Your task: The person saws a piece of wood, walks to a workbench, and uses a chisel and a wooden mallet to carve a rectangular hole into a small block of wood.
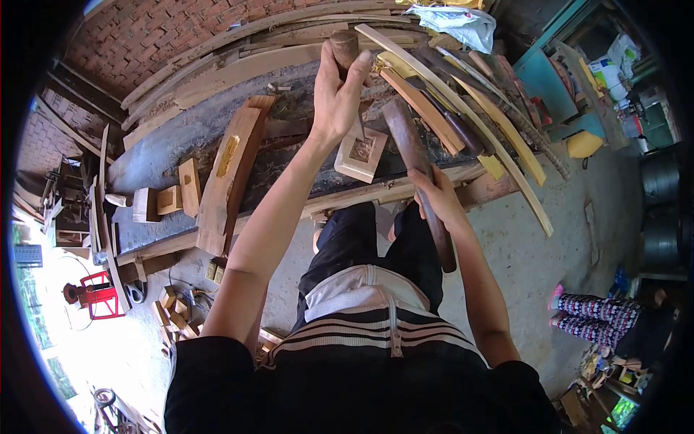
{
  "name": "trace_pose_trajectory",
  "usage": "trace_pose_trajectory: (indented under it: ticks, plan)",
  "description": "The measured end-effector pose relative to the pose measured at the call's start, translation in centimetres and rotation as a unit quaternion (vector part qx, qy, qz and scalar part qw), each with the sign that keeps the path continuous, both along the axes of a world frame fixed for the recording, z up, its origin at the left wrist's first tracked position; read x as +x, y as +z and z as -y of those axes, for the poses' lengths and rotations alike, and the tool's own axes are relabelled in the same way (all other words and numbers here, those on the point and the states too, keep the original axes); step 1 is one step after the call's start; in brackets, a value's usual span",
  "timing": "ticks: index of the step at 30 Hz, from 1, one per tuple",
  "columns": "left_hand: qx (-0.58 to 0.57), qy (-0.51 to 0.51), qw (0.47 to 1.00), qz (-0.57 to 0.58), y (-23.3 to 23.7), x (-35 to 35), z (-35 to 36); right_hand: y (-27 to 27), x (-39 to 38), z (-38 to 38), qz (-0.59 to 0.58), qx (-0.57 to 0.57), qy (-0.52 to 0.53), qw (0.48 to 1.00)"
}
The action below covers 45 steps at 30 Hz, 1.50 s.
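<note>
My left hand [334, 108] is closed around the thick wooden handle of a chisel [345, 45], held upright. Its narrow blade runs down to a pale wooden block [353, 168] on the bench, where the tip is at a square recess holding chips. My right hand [439, 197] grips a long dark wooden mallet [405, 130] around its middle. The mallet is tilted, with its upper end just right of the block and its lower end near my thigh. Whether the blade tip touches the wood is too small to tell.
On the dark workbench [155, 163] lie a long mortised beam [233, 166] and several small blocks [170, 199]. Wood strips and tools [463, 108] are piled at right. Behind are curved planks [217, 50]. A person's patterned trouser legs [596, 315] show at right; a red stool [105, 296] stands left.
</note>
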<state>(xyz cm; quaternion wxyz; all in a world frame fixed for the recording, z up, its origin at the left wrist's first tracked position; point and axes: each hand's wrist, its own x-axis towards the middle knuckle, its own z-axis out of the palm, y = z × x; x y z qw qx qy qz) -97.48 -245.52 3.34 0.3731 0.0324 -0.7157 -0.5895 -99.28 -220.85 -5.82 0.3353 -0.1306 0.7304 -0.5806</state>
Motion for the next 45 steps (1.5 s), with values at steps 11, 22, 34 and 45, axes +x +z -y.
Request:
trace_pose_trajectory:
  ticks: [11, 22, 34, 45]
  plan:
    - [-0.029, -0.012, 0.999, 0.032, 0.1, -2.9, -2.0, 0.8, 0.7, -2.2, -0.011, 0.018, -0.035, 0.999]
    - [-0.136, -0.012, 0.991, 0.007, -0.5, -4.0, -3.4, 1.3, 0.7, -2.7, -0.025, 0.023, -0.065, 0.997]
    - [-0.133, -0.017, 0.991, 0.017, -0.7, -4.4, -3.5, 1.8, 0.9, -2.6, -0.039, 0.015, -0.072, 0.997]
    - [-0.116, -0.026, 0.993, 0.030, -0.6, -4.2, -3.2, 2.3, 0.9, -2.4, -0.043, 0.029, -0.072, 0.996]
